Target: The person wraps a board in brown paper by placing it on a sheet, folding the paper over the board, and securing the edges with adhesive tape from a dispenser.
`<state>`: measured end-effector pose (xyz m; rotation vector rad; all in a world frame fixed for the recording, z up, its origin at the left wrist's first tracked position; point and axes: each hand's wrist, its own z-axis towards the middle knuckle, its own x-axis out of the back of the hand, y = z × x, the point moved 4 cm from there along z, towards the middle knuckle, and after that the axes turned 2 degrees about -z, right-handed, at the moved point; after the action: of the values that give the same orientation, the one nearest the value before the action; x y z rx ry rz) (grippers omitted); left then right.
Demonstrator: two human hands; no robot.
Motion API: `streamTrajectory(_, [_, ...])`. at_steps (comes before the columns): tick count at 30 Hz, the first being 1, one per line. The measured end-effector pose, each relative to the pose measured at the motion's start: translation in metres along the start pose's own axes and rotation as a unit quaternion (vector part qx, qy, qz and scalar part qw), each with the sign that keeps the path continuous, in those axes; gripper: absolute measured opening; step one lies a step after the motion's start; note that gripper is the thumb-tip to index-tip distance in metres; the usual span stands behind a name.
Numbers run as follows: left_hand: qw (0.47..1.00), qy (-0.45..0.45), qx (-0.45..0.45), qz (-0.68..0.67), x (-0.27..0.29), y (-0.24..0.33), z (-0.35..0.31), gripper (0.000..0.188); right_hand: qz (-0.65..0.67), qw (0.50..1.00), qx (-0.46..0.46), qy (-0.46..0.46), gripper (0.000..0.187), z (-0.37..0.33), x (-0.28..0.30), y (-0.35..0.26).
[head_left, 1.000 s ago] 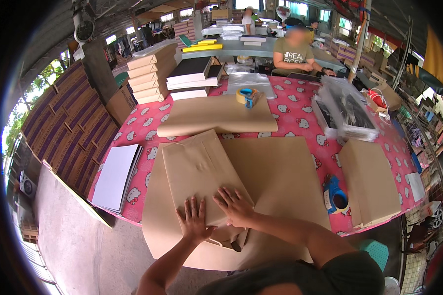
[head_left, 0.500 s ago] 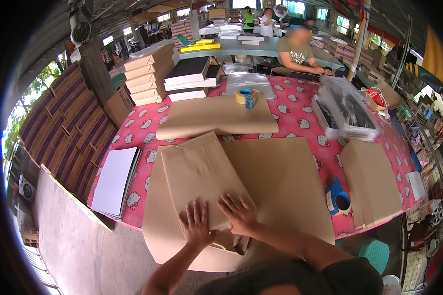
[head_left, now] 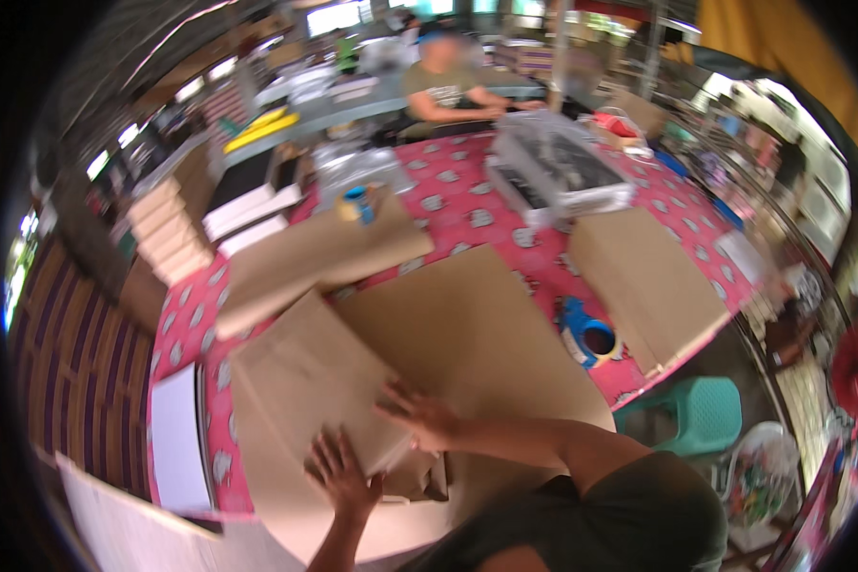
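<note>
A flat package wrapped in brown paper (head_left: 319,377) lies at a slant on a large brown paper sheet (head_left: 477,353). My left hand (head_left: 341,474) rests on the package's near part, fingers spread. Higher up and to the right, my right hand (head_left: 419,417) presses on it with fingers stretched out. Between and below my hands, the near end of the package shows folded paper flaps (head_left: 424,477). Right of the sheet stands a blue tape dispenser (head_left: 586,334) with a roll in it.
A folded brown sheet (head_left: 324,253) carries another tape dispenser (head_left: 357,205). Brown-wrapped packages (head_left: 167,229), black-topped stacks (head_left: 248,195) and white boards (head_left: 179,439) line the left. At right are a brown stack (head_left: 643,281), plastic-wrapped items (head_left: 558,167) and a green stool (head_left: 701,415). A co-worker (head_left: 448,91) sits across.
My view has swung to the right, so the table appears shifted left and tilted. Both hands stay spread on the package, which lies much as before.
</note>
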<state>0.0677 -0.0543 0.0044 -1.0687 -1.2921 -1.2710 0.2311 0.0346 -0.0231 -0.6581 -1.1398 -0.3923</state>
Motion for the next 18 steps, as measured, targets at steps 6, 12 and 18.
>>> streamTrajectory(6, [0.999,0.035,-0.033,0.005,-0.001,0.012,0.003,0.11,0.037,0.997,0.028,0.066,0.086,-0.023,0.012,0.01])
streamTrajectory(12, [0.999,0.013,-0.034,-0.004,-0.003,0.004,0.006,0.108,0.043,0.996,-0.004,0.082,0.09,-0.021,0.009,0.017])
streamTrajectory(18, [0.999,0.006,-0.022,0.032,-0.003,0.004,0.003,0.11,0.125,0.964,-0.229,0.059,0.091,-0.031,0.017,0.043])
